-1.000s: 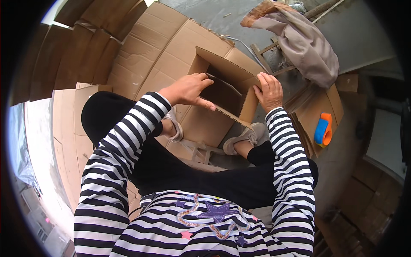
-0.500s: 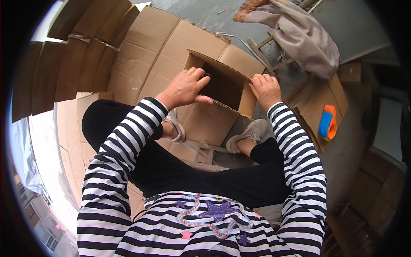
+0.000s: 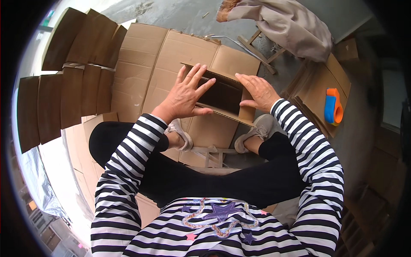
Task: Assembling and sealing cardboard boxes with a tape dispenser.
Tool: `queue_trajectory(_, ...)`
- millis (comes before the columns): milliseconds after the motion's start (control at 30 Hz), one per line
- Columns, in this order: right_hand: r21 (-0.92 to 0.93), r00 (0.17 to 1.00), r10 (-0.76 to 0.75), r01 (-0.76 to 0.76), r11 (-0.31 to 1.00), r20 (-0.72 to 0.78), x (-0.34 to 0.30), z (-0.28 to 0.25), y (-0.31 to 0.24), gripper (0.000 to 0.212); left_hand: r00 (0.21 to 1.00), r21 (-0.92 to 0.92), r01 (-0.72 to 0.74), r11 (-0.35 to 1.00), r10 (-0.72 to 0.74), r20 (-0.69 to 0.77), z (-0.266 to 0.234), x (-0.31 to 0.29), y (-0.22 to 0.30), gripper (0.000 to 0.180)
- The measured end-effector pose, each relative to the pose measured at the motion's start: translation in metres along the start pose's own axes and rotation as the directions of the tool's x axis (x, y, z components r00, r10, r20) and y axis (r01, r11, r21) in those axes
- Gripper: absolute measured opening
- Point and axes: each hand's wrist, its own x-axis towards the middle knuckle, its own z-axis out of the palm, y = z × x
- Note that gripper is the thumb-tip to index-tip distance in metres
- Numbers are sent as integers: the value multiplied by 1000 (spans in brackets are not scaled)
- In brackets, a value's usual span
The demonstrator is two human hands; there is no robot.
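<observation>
An open-topped brown cardboard box (image 3: 226,96) stands between my feet, its inside dark. Over its left end lies my left hand (image 3: 183,95), palm down with fingers spread; the thumb rests near the front edge. On the opposite end is my right hand (image 3: 260,93), fingers stretched out along the far right corner and thumb apart, below the rim's far edge. Both hands seem to touch the box's edges without gripping them. My palms cover parts of the two short sides.
Flattened cardboard (image 3: 141,55) covers the floor beneath. Folded cartons (image 3: 51,100) are stacked at the left. At right, an orange and blue tape dispenser (image 3: 333,107) lies on a cardboard stack (image 3: 314,83). Beyond it, a beige cloth (image 3: 295,32) drapes over a wooden frame (image 3: 274,55).
Both hands have loosened from a curled grip on the box's ends to outstretched fingers. The right hand has moved inward over the right end. The whole view has shifted slightly.
</observation>
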Motion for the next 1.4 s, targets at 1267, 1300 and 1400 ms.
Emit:
queue_trajectory(1267,563,749,653,-587,581,107,-18,34,-14,87,703,-426,636,643,-711,-23,46,-5,30,96)
queue_trajectory(1300,546,769,628,-577,607,115,-8,20,-3,83,697,-430,639,638,-717,-28,41,-9,47,96)
queue_trajectory(1400,469,913,396,-395,790,101,38,-19,17,76,530,-597,661,455,-846,-58,26,-34,99,83)
